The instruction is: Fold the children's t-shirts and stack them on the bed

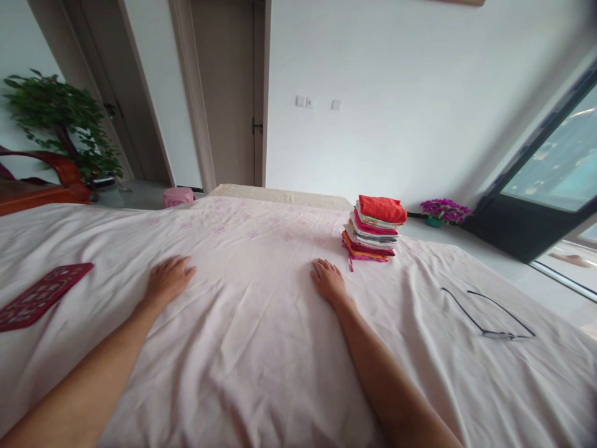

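Observation:
Both of my hands rest palm down on a pale pink sheet (252, 298) with a faint flower print, which has loose wrinkles around them. My left hand (168, 277) lies flat at the left of centre, its thumb out to the side and nothing in it. Right of centre, my right hand (329, 280) is also flat and holds nothing. Just beyond it, not touching, stands a neat stack of folded cloths (374, 230) in red, white and patterned colours, with a red one on top.
Eyeglasses (501, 333) lie unfolded at the right. A dark red patterned mat (44, 295) is at the left. Past the sheet are a pink stool (178, 196), a wooden armchair (51, 180), a potted plant (65, 124) and purple flowers (446, 210).

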A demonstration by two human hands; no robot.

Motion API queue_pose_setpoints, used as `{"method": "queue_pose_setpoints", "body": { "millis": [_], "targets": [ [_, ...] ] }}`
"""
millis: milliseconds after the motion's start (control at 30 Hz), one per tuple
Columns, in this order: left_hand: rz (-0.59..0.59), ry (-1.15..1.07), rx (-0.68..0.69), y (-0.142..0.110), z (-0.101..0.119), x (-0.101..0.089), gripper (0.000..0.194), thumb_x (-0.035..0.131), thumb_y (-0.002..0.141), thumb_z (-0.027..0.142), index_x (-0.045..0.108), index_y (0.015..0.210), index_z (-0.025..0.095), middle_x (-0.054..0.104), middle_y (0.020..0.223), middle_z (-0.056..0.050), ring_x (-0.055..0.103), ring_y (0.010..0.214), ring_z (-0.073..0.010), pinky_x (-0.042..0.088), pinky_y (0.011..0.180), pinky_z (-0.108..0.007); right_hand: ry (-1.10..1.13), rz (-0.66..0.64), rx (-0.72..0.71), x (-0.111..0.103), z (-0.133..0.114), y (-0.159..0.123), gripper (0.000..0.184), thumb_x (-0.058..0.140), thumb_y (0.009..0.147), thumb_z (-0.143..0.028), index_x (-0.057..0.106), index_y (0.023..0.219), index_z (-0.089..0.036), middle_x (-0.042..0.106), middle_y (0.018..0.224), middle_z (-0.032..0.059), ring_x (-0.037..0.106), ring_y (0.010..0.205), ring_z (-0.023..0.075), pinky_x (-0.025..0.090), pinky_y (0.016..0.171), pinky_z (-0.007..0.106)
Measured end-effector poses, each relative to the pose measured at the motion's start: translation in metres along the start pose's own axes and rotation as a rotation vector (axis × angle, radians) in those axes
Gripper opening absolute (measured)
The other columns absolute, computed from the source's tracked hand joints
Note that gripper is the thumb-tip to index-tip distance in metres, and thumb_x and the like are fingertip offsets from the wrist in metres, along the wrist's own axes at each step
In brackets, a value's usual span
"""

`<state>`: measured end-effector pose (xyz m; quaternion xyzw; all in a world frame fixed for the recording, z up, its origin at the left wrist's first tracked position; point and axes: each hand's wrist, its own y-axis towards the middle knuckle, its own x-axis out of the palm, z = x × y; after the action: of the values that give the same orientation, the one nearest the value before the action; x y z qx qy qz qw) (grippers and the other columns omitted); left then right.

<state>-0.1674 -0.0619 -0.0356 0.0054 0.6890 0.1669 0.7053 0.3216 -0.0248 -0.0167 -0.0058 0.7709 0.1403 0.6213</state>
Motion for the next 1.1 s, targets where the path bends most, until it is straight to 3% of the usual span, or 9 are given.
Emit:
{"method": "queue_pose_setpoints", "body": {
  "millis": [233, 400, 700, 1100],
  "targets": [
    [-0.100, 0.010, 0.008, -0.014, -0.001, -0.004, 0.063, 0.030, 0.093, 0.052, 0.042, 0.149, 0.024, 0.039, 0.156, -0.012, 0.038, 0.140, -0.0317, 0.029, 0.112, -0.051, 0.005, 0.004, 0.004, 0.003, 0.001, 0.001, 0.045, 0.041, 0.099, -0.038, 0.052, 0.140, -0.023, 0.046, 0.151, 0.0057, 0.036, 0.141, 0.0233, 0.022, 0.118, 0.041],
    [-0.151, 0.037, 0.099, -0.036, -0.011, -0.007, 0.065, 0.027, 0.094, 0.054, 0.034, 0.153, 0.026, 0.031, 0.160, -0.010, 0.029, 0.147, -0.0281, 0.024, 0.116, -0.048, 0.021, 0.029, -0.009, 0.003, 0.000, -0.001, 0.045, 0.041, 0.099, -0.037, 0.053, 0.139, -0.023, 0.048, 0.150, 0.0071, 0.038, 0.140, 0.0241, 0.024, 0.117, 0.042],
    [-0.022, -0.038, 0.193, -0.044, -0.008, -0.022, 0.060, 0.032, 0.093, 0.049, 0.052, 0.140, 0.017, 0.051, 0.147, -0.011, 0.045, 0.136, -0.0235, 0.031, 0.115, -0.035, 0.057, 0.013, -0.013, 0.005, 0.001, -0.002, 0.044, 0.041, 0.097, -0.037, 0.055, 0.138, -0.024, 0.048, 0.149, 0.0070, 0.041, 0.137, 0.0246, 0.027, 0.115, 0.043],
    [0.005, -0.174, 0.131, -0.049, -0.004, -0.028, 0.049, 0.039, 0.097, 0.038, 0.057, 0.133, 0.009, 0.056, 0.140, -0.009, 0.049, 0.126, -0.0160, 0.032, 0.112, -0.031, 0.056, 0.021, -0.038, 0.004, -0.002, -0.003, 0.044, 0.041, 0.097, -0.034, 0.056, 0.137, -0.021, 0.049, 0.148, 0.0082, 0.043, 0.132, 0.0278, 0.029, 0.113, 0.044]
  ]
}}
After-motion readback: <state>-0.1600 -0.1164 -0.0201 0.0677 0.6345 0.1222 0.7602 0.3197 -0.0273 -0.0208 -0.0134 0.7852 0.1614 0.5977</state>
